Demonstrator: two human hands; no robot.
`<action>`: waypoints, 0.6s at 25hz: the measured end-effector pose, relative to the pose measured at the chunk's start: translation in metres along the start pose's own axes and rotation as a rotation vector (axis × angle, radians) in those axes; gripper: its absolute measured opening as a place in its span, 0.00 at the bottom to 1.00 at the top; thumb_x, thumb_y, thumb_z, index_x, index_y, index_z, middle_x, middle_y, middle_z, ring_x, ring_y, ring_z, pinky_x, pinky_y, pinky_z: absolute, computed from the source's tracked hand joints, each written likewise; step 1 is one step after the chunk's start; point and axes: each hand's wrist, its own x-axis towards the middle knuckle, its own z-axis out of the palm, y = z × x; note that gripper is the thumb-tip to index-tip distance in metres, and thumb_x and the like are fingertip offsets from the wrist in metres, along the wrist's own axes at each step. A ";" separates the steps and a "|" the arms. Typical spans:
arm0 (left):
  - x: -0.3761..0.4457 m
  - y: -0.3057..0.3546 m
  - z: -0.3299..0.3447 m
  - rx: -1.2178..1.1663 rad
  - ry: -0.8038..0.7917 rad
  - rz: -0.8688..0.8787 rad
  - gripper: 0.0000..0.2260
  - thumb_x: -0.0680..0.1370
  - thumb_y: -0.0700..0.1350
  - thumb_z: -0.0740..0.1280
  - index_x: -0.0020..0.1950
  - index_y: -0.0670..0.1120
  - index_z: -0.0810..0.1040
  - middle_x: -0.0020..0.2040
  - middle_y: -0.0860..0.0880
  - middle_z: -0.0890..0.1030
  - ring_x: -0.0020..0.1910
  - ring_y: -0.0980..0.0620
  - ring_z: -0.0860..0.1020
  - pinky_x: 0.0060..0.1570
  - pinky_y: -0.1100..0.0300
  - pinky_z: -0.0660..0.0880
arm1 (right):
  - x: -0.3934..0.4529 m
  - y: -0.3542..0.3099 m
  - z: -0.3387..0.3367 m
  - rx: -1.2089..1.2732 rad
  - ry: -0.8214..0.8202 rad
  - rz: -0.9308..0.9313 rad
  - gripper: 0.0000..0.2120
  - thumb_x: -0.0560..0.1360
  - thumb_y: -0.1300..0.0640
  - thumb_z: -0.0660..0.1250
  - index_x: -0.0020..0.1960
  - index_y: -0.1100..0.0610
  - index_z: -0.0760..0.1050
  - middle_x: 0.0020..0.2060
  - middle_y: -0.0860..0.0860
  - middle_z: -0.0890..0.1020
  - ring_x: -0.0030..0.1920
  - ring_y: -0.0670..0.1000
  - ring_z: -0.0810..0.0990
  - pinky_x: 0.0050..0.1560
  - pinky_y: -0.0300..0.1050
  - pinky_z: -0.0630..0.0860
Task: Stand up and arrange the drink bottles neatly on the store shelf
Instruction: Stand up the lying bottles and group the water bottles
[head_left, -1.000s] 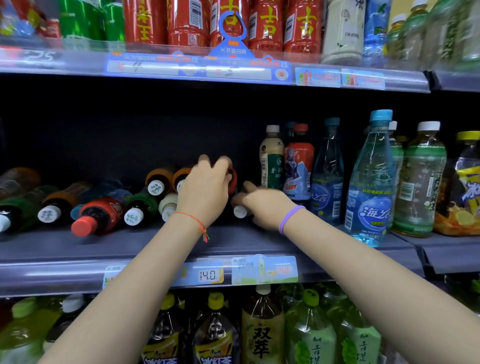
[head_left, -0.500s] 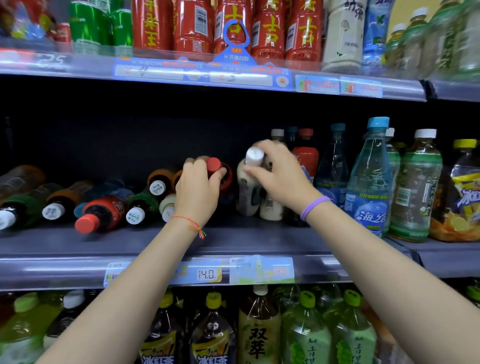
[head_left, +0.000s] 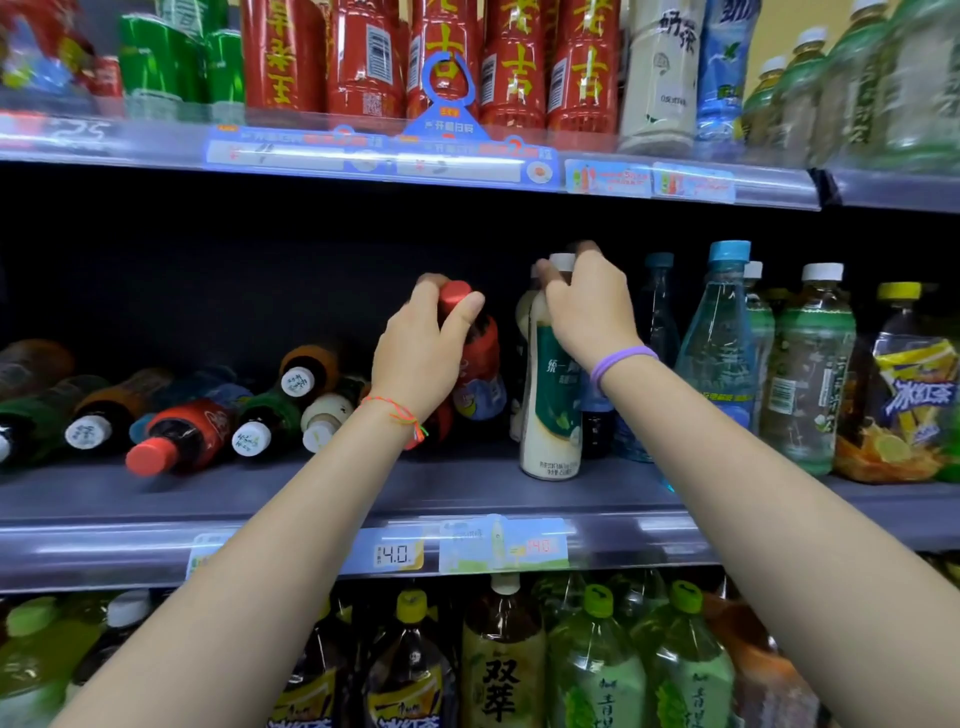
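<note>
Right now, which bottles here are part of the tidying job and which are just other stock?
In the job:
left hand gripping the red-capped bottle
right hand on the white-and-green bottle
fallen bottles lying on the middle shelf

Just stock:
red bottles above
large tea bottles below
upright water bottle

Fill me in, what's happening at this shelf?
A person is straightening drink bottles on the middle shelf. The left hand grips a red-capped bottle near its neck, tilted. The right hand holds the top of a white-and-green bottle standing upright. Several fallen bottles lie further left.
</note>
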 end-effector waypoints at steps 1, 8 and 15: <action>0.001 0.007 0.004 0.015 -0.016 0.007 0.19 0.81 0.59 0.60 0.65 0.48 0.72 0.57 0.46 0.80 0.57 0.42 0.77 0.56 0.50 0.73 | -0.001 0.001 -0.002 -0.062 0.018 -0.029 0.16 0.82 0.50 0.61 0.61 0.62 0.71 0.56 0.59 0.79 0.55 0.60 0.79 0.45 0.46 0.70; 0.032 0.027 0.025 -0.030 -0.012 -0.046 0.19 0.81 0.61 0.59 0.61 0.48 0.73 0.55 0.43 0.80 0.57 0.40 0.77 0.54 0.51 0.72 | -0.009 0.016 -0.015 -0.163 -0.036 -0.097 0.31 0.79 0.48 0.66 0.74 0.61 0.59 0.63 0.62 0.74 0.63 0.64 0.74 0.52 0.51 0.71; 0.027 0.013 0.056 -0.184 -0.113 -0.158 0.17 0.79 0.59 0.65 0.63 0.50 0.75 0.55 0.51 0.79 0.56 0.48 0.78 0.53 0.60 0.70 | -0.028 0.033 -0.009 -0.420 -0.001 -0.234 0.42 0.74 0.46 0.69 0.79 0.58 0.51 0.65 0.60 0.70 0.64 0.62 0.71 0.58 0.57 0.71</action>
